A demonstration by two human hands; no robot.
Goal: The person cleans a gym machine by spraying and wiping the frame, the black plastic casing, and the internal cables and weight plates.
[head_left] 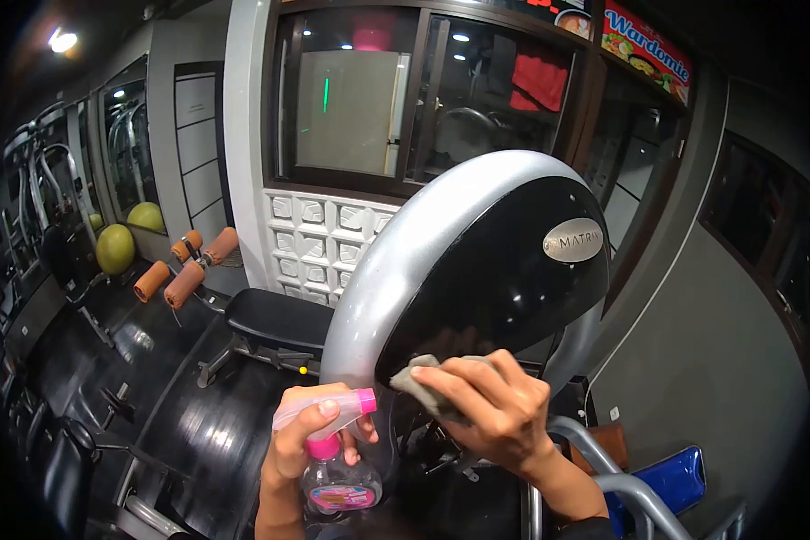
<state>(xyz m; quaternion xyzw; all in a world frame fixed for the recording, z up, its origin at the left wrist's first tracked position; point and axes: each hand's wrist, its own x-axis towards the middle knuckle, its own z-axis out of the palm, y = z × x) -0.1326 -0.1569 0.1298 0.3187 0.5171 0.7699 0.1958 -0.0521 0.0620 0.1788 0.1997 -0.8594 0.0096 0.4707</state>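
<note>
My left hand (299,434) is wrapped round the neck and trigger head of a clear spray bottle (344,486) with a pink collar and nozzle, at the bottom centre. The nozzle points right. In my right hand (495,409) a grey-green cloth (420,382) is bunched between the fingers, at the lower edge of the machine's black panel (504,279). Whether the cloth touches the panel I cannot tell. A rounded silver frame (369,279) curves round the panel, which carries an oval MATRIX badge (571,240).
A black padded bench (279,319) with orange foam rollers (185,283) stands to the left. Grey metal tubes (603,459) and a blue object (670,481) are at the lower right. Behind the machine are a white patterned wall (310,241) and windows.
</note>
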